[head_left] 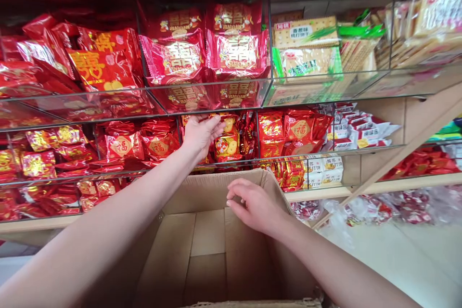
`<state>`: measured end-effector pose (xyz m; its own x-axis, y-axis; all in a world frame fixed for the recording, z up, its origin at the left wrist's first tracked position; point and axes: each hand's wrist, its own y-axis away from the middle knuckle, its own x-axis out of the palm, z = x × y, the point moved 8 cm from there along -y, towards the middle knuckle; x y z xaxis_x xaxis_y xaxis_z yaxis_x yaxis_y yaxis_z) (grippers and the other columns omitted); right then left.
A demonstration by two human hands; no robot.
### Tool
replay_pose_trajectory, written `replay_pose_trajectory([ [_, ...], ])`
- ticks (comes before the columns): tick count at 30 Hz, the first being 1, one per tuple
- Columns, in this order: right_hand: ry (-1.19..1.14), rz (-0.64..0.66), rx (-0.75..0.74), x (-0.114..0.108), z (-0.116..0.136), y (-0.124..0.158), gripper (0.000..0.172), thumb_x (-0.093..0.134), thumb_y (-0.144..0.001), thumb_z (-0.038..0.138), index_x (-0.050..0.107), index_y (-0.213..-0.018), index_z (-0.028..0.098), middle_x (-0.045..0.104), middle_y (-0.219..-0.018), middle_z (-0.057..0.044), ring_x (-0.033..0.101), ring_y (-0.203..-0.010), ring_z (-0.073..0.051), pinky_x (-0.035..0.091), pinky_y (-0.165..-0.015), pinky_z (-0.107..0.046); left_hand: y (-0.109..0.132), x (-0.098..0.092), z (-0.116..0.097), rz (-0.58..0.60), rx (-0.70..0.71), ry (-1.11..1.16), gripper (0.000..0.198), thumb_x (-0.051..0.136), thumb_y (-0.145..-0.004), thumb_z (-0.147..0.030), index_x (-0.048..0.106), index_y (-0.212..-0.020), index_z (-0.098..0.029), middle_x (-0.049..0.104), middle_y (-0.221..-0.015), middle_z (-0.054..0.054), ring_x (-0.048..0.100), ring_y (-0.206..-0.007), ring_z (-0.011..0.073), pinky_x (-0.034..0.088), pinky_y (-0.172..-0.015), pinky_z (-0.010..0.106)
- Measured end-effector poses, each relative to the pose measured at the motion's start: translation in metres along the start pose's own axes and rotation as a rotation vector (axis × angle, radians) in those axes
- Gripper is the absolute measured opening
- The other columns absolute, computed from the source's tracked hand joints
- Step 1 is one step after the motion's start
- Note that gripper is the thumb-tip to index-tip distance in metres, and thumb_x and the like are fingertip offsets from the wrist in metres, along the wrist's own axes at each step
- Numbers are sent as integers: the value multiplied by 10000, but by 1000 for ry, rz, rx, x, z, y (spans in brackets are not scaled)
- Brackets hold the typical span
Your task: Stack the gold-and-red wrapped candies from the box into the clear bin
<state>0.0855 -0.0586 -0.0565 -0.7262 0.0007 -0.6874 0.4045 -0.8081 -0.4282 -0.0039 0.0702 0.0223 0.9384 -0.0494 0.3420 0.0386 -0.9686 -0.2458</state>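
Well, the left hand (202,134) is hanging with loose fingers by the gold-and-red packs (228,145), which are sitting below the pink packs (236,53). The right hand (255,206) is floating over the cardboard box (207,233), curling softly, holding nothing.

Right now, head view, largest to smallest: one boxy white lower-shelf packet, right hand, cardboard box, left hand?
1. Cardboard box
2. Right hand and left hand, unranked: the right looks bigger, but may just be nearer the camera
3. Boxy white packet
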Motion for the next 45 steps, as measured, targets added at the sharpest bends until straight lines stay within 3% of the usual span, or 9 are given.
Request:
replay_pose_trajectory([
  [4, 14, 54, 0, 5, 1, 1, 64, 493, -738, 106, 528, -748, 159, 543, -828, -24, 491, -695, -101, 408, -604, -210, -6, -3, -2, -47, 55, -116, 247, 672, -630, -113, 505, -810, -139, 634, -669, 8, 635, -466, 129, 406, -324, 126],
  [10, 55, -43, 58, -9, -6, -1, 58, 485, -755, 126, 519, -775, 168, 545, -813, -23, 496, -719, -120, 416, -628, -234, -9, -5, -1, -66, 131, -219, 238, 676, -630, -185, 488, -772, -151, 611, -596, -15, 589, -394, 102, 383, -289, 126],
  [20, 271, -91, -15, -19, 4, -16, 162, 458, -784, 155, 541, -923, 153, 529, -1004, -80, 511, -869, -159, 434, -757, -290, 0, -13, 4, 15, 169, -290, 170, 608, -750, -250, 481, -734, -138, 543, -506, -75, 558, -408, 76, 408, -338, 143],
  [27, 792, -246, -80, -47, 21, -63, 422, 357, -801, 104, 406, -1220, 128, 205, -1391, -123, 311, -1124, -288, 332, -839, -447, 1, -16, 2, 81, 191, -390, 143, 562, -798, -248, 528, -755, -116, 580, -556, -55, 572, -446, 77, 470, -414, 185],
  [35, 951, -288, -19, -46, 16, -92, 441, 257, -844, 99, 342, -1277, 79, 294, -1356, -132, 367, -1031, -293, 307, -796, -448, 22, -22, -18, 157, 433, -731, 173, 460, -823, -318, 524, -785, -162, 642, -671, 28, 643, -651, 152, 520, -608, 276],
  [38, 953, -306, -22, -46, 14, -97, 446, 246, -847, 99, 333, -1284, 74, 325, -1333, -152, 365, -1043, -297, 305, -793, -437, 47, -26, -26, 270, 567, -971, 164, 532, -769, -305, 597, -853, -180, 636, -971, 83, 569, -960, 207, 412, -883, 362],
  [40, 956, -319, -42, -44, 16, -100, 444, 237, -848, 97, 336, -1277, 43, 343, -1315, -173, 341, -1082, -301, 293, -821, -439, 60, -30, -26, 345, 632, -1132, 284, 566, -742, -288, 588, -1007, -187, 518, -1212, 101, 400, -1169, 248, 258, -1002, 415],
  [43, 943, -337, -70, -41, 20, -105, 436, 245, -849, 112, 353, -1255, -3, 372, -1281, -209, 295, -1145, -303, 251, -887, -454, 67, -35, -21, 384, 683, -1346, 441, 533, -773, -290, 476, -1194, -172, 352, -1354, 120, 189, -1279, 281, 85, -1034, 496],
  [45, 930, -357, -69, -39, 23, -107, 433, 254, -848, 122, 365, -1242, -20, 389, -1258, -228, 281, -1166, -300, 219, -923, -457, 67, -37, -17, 379, 701, -1466, 467, 502, -797, -320, 437, -1232, -162, 347, -1354, 139, 180, -1279, 297, 29, -1022, 532],
])
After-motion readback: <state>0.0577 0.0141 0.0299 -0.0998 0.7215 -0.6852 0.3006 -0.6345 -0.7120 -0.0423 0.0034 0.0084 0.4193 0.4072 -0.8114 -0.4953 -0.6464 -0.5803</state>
